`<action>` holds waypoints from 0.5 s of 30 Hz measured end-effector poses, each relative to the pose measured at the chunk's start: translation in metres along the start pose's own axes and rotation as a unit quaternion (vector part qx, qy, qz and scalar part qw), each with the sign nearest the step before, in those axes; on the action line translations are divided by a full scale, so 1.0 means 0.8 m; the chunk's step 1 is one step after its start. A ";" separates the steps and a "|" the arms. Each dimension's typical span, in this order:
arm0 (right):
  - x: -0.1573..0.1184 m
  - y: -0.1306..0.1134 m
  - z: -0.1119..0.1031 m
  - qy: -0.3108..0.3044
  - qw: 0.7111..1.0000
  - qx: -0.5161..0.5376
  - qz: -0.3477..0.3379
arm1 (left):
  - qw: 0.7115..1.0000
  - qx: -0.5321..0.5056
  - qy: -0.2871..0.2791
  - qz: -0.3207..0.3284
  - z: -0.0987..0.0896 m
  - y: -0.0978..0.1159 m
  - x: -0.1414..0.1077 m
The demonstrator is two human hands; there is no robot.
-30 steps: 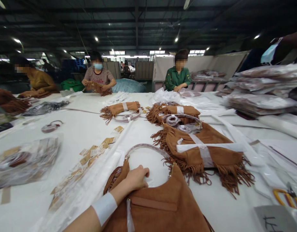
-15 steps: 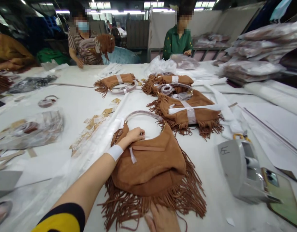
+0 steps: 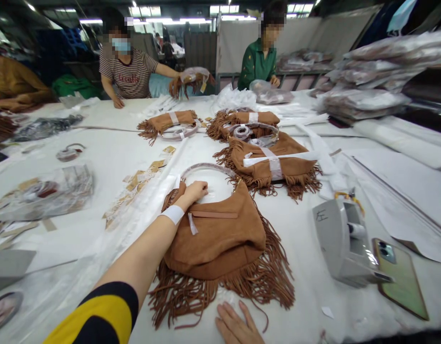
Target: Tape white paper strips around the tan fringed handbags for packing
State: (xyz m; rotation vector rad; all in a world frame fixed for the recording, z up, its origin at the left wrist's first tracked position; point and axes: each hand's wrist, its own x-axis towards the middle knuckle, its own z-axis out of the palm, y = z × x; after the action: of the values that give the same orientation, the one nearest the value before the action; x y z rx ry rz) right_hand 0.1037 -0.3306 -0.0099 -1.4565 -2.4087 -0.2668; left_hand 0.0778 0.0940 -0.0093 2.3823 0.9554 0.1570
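Left side of counter (image 3: 299,306): clear plastic packet (image 3: 73,191), then row of tan tags (image 3: 134,184) with white strings. Left hand (image 3: 196,191) at upper left of brown fringed bag (image 3: 216,239), by the opening, fingers curled in, wrist over the edge; can't tell if it pinches any material. Bag lies flat, front centre of counter, wrapped handle (image 3: 206,166) arched away from the wearer, fringe (image 3: 274,267) fanned round the lower edge. Body has a fold low down; light pressure at the top plus smoothing from the middle outward should flatten it better than tugging. Fringe looks easy to snag, so strands are best combed straight with spread fingers, none tucked under. Right hand (image 3: 238,322) just below the fringe, palm down, fingers spread, seemingly holding nothing, partly out of frame. Further right and back, banded fringed bag (image 3: 256,167); then grey tape dispenser (image 3: 335,243) and phone (image 3: 403,277), best given elbow room.
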 end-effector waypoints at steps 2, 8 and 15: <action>0.001 -0.002 0.002 -0.013 1.000 0.010 -0.005 | 1.000 -0.004 0.009 -0.002 -0.001 0.005 -0.005; 0.010 -0.015 -0.003 -0.036 0.997 0.074 -0.001 | 0.995 -0.042 0.091 0.010 -0.033 0.045 -0.045; -0.001 0.017 -0.041 0.097 0.954 0.051 0.279 | 0.955 -0.142 0.254 0.065 -0.027 0.110 -0.279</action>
State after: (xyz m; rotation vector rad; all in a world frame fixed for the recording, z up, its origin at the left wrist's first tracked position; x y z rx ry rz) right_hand 0.1215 -0.3354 0.0202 -1.8819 -1.7425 -0.1373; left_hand -0.0411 -0.0968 0.0779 2.1694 0.9169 0.9311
